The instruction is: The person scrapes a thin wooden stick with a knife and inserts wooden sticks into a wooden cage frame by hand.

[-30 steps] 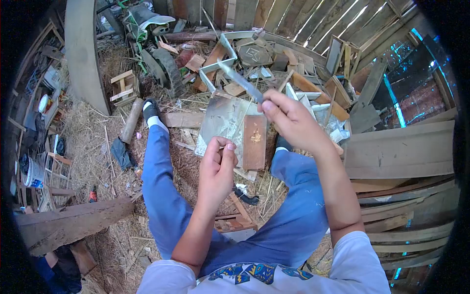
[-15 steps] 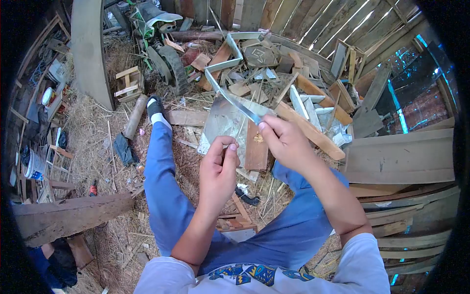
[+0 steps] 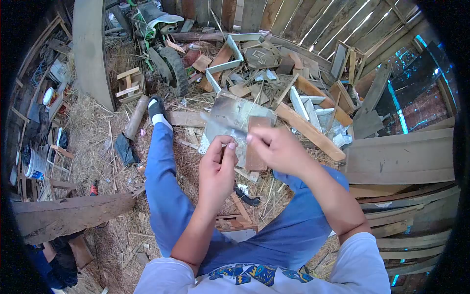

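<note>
Right hand (image 3: 277, 149) grasping knife (image 3: 236, 131), blurred blade just beyond left hand (image 3: 218, 159). Left hand curled, thumb near forefinger; cannot tell whether anything gripped. Below: grey panel (image 3: 230, 107), brown board (image 3: 257, 158) overlapping it.

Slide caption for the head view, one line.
Right hand holds a blurred blade-like tool near the left hand, scrap wood beyond.

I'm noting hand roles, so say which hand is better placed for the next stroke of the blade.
Likely the right hand: it holds the blade, blurred here, while the left hand is closed in a pinch, without a blade.
</note>
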Demonstrator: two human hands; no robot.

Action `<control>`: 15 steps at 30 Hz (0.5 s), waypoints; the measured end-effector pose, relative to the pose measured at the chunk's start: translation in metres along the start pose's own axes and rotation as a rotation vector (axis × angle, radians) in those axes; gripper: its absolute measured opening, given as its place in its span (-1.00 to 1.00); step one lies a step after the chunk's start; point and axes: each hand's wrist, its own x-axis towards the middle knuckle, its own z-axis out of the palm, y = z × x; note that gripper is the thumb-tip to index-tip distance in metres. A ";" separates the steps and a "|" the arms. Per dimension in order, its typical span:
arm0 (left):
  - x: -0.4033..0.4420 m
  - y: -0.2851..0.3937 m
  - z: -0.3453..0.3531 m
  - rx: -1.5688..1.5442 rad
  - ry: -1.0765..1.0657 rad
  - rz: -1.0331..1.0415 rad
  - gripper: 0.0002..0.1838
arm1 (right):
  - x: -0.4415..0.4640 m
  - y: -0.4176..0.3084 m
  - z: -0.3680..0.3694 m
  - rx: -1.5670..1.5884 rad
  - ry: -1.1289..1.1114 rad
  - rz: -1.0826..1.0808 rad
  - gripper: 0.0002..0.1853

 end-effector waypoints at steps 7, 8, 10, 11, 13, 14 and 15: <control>0.001 -0.001 0.002 -0.008 0.011 0.013 -0.90 | -0.004 -0.007 0.005 -0.105 -0.057 -0.004 -0.69; 0.001 -0.003 0.000 -0.012 0.007 0.002 -0.90 | 0.001 -0.007 0.002 -0.068 0.023 0.008 -0.68; -0.002 0.001 0.000 -0.033 0.006 -0.007 -0.90 | 0.010 -0.013 -0.013 -0.101 0.134 0.076 -0.70; -0.001 0.003 0.001 -0.057 0.005 0.003 -0.90 | 0.006 -0.011 -0.009 -0.103 0.133 0.078 -0.70; -0.001 -0.001 0.002 -0.058 0.019 -0.002 -0.90 | -0.004 -0.003 0.006 -0.292 0.130 -0.153 -0.74; -0.001 -0.003 0.002 -0.054 0.032 -0.017 -0.90 | -0.006 -0.002 0.011 -0.307 0.121 -0.175 -0.78; 0.000 0.000 0.001 -0.053 0.032 -0.020 -0.90 | -0.001 -0.003 0.007 -0.305 0.120 -0.172 -0.78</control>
